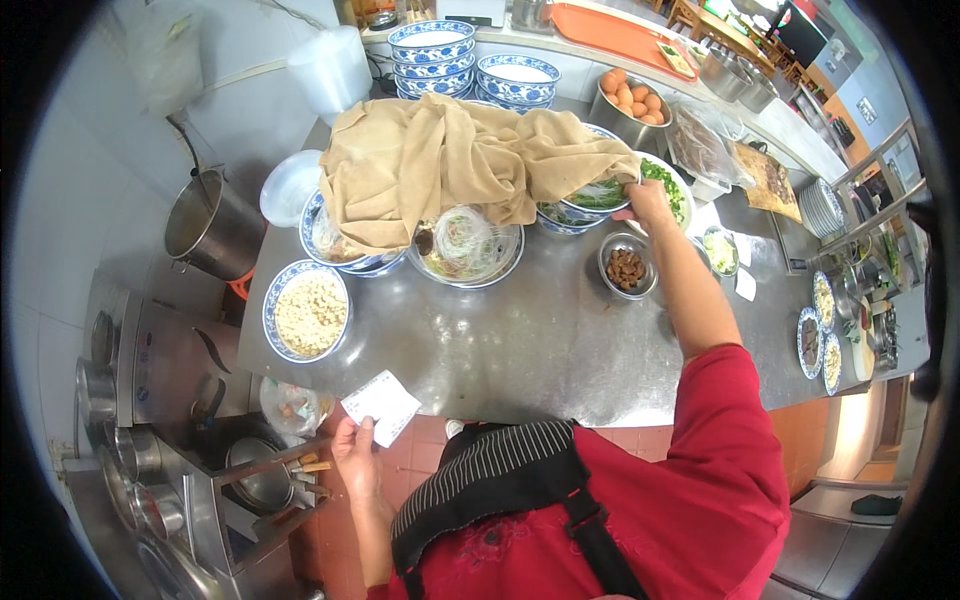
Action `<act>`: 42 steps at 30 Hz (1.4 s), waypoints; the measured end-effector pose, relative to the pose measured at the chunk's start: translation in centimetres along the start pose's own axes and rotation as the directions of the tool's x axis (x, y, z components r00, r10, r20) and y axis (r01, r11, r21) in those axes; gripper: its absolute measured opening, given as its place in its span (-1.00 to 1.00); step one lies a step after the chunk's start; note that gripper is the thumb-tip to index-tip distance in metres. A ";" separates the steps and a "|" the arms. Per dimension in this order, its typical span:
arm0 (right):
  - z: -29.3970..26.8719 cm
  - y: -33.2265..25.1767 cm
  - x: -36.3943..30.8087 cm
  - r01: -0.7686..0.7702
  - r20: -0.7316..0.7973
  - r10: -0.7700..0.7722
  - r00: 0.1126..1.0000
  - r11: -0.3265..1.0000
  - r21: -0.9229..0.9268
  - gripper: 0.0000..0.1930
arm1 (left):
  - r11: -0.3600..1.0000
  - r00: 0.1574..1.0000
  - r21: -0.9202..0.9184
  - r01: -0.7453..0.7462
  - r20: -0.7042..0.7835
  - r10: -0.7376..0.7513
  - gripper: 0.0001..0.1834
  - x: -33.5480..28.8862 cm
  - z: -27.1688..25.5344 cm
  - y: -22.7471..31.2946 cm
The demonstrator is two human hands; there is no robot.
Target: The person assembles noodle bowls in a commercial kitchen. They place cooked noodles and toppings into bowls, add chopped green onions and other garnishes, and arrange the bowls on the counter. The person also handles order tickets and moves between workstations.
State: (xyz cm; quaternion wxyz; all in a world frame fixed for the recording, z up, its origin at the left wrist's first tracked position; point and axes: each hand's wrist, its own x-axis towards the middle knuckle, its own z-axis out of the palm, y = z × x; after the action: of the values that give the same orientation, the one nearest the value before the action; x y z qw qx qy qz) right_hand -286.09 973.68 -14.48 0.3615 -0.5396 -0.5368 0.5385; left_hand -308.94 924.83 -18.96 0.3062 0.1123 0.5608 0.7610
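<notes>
My left hand [358, 450], low at the table's near-left edge, pinches a white paper slip [382, 408] with print on it. My right hand [647, 203] reaches far forward and grips the rim of a blue-and-white bowl [600, 197] holding glass noodles and greens. Part of its fingers is hidden. A beige cloth [440, 165] lies draped over that bowl and others to its left. Beside my right hand stands a bowl of chopped green onion [664, 186]. Nearer to me is a metal bowl of brown chunks [627, 268].
A bowl of pale diced food [307, 312] stands at the table's left. Behind the cloth are stacked bowls [432, 60] and a pot of eggs [632, 97]. A tall pot [210, 225] and pans [262, 470] sit left. Small plates [810, 340] line the right.
</notes>
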 end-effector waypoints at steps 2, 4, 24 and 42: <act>-1.3 -1.0 -0.8 0.057 0.071 -0.057 0.996 0.998 0.000 -0.76 | 1.000 0.999 -0.001 0.002 -0.047 -0.002 -0.84 -0.1 0.5 0.1; -2.3 -1.3 -2.0 0.026 0.088 -0.027 0.996 1.000 0.015 -0.76 | 1.000 0.999 -0.023 0.003 -0.052 -0.004 -0.88 -0.2 1.1 0.3; -3.7 16.5 -20.6 -0.234 -0.004 0.235 0.972 0.970 0.064 -0.76 | 0.977 0.935 0.140 0.161 0.295 -0.196 -0.85 3.9 1.6 1.0; 0.8 7.1 -18.8 0.957 0.870 -0.399 0.288 0.112 -0.266 -0.66 | 0.998 0.997 -0.032 -0.058 -0.050 0.056 -0.86 -9.7 8.6 -6.0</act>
State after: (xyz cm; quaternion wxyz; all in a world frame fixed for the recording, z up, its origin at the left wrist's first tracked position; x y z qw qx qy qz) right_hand -282.54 954.15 -17.85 0.1074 -0.0787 -0.9839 0.1192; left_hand -294.84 926.99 -19.89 0.2723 0.1044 0.5519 0.7813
